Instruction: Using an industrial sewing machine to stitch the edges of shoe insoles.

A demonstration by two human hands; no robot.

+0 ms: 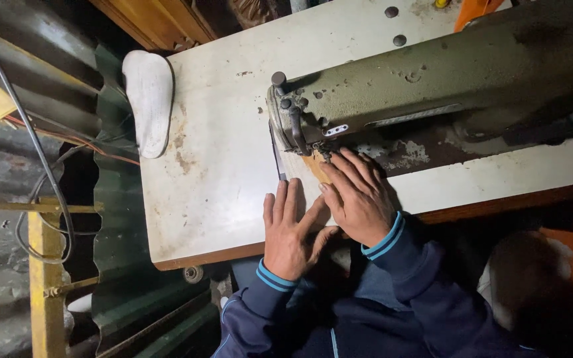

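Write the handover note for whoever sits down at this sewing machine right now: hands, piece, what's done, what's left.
Left hand: flat on the white table, fingers together, pressing the near edge of the workpiece; it grips nothing.
Right hand: spread flat over the tan piece, fingertips close to the needle area.
Sewing machine: olive green, its head over the piece. A white shoe insole lies at the table's far left corner, untouched.
Done: the piece is placed under the machine head. Whether any seam is sewn cannot be told.
Left: the stitching itself, as far as the view shows.
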